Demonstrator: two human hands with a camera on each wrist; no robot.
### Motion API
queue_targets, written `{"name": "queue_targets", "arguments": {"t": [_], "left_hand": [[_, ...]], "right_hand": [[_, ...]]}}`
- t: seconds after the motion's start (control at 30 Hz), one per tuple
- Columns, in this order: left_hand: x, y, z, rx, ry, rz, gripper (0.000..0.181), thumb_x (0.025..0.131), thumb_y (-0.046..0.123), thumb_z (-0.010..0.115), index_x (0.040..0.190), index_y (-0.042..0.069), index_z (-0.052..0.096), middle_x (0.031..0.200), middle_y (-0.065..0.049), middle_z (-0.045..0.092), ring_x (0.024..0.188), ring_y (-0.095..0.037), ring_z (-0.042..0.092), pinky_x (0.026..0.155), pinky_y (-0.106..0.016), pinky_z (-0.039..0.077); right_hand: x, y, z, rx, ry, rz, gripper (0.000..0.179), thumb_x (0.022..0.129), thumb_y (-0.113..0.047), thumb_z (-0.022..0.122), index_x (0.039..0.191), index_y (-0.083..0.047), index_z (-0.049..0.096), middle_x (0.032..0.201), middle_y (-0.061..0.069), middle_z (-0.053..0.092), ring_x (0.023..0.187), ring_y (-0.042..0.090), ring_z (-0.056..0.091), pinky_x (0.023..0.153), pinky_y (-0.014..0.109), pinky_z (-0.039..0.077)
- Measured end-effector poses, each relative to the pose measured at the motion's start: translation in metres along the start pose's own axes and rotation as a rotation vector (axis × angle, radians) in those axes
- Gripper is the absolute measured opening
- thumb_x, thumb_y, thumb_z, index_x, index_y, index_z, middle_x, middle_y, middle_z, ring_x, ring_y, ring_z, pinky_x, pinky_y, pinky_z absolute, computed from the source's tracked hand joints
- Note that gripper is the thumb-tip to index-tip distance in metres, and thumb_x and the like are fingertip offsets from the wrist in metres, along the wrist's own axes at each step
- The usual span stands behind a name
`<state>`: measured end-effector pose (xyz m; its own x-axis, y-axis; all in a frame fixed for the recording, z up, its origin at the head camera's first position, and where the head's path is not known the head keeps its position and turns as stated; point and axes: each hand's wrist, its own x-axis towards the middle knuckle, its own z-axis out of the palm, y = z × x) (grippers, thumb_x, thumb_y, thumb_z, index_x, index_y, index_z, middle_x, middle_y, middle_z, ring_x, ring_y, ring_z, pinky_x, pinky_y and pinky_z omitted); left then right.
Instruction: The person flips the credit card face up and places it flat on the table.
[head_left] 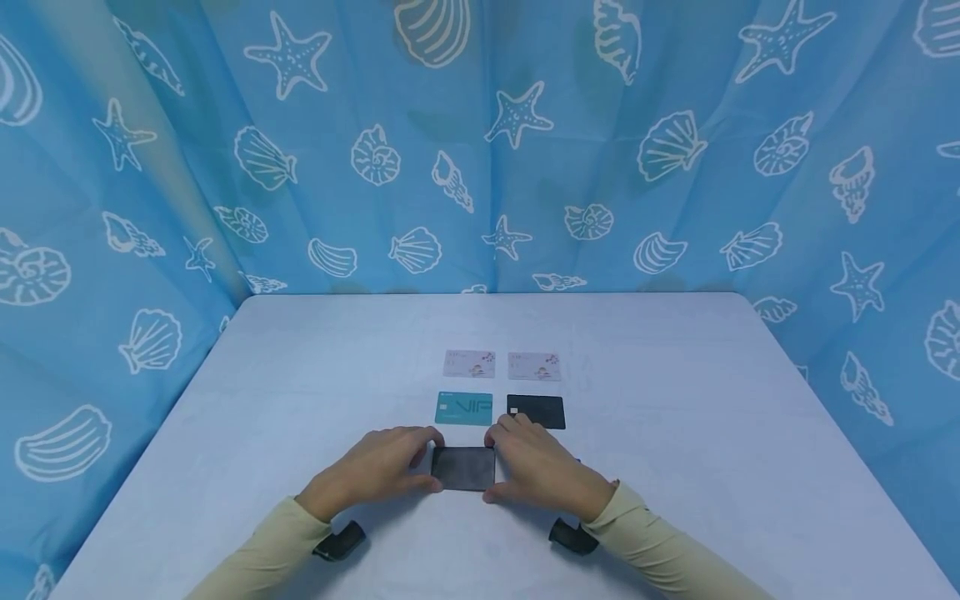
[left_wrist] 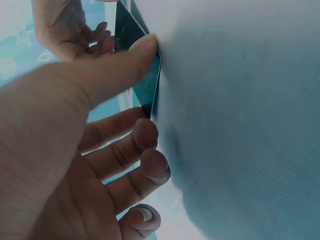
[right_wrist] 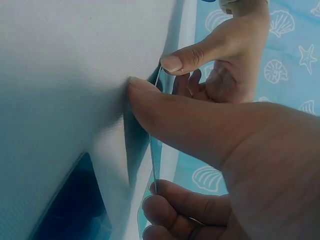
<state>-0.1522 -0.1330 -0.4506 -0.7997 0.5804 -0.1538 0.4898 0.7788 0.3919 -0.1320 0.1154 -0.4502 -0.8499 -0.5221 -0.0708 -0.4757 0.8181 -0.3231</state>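
Note:
A thin dark card [head_left: 463, 468] is held between both hands, low over the white table. My left hand [head_left: 382, 465] pinches its left end, with the thumb on the near edge and a finger on the far one. At the opposite end my right hand [head_left: 536, 467] pinches it in the same way. In the left wrist view the card [left_wrist: 127, 30] looks glossy and tilted. The right wrist view has a dark blue card-like piece [right_wrist: 75, 205] lying on the table, mostly hidden by the right hand in the head view.
Just beyond the hands lie a teal VIP card [head_left: 453, 408] and a black card [head_left: 542, 410]. Behind them are two pale printed cards, left [head_left: 468, 364] and right [head_left: 534, 367]. A blue shell-patterned curtain [head_left: 480, 192] hangs past the table's far edge.

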Motion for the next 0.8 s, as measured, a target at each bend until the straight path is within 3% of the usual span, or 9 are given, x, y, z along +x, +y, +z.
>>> {"name": "queue_targets", "arguments": {"t": [0.23,0.8], "left_hand": [[0.006,0.007,-0.005,0.024,0.020,0.028,0.060,0.084,0.050,0.083,0.130,0.016,0.066,0.077,0.009,0.055,0.065,-0.005,0.048,0.060,-0.023,0.039],[0.018,0.021,-0.002,-0.005,0.080,0.110,0.075,0.080,0.059,0.083,0.137,0.015,0.064,0.075,0.007,0.058,0.062,-0.003,0.045,0.056,-0.021,0.036]], "right_hand": [[0.000,0.000,-0.007,0.019,-0.007,0.016,0.063,0.077,-0.045,0.090,0.122,-0.010,0.066,0.115,0.003,0.064,0.101,0.016,0.049,0.092,0.041,0.049],[-0.004,0.004,-0.018,0.060,0.041,-0.024,0.062,0.078,-0.047,0.089,0.122,-0.010,0.065,0.103,-0.003,0.059,0.092,0.012,0.046,0.080,0.032,0.045]]}}
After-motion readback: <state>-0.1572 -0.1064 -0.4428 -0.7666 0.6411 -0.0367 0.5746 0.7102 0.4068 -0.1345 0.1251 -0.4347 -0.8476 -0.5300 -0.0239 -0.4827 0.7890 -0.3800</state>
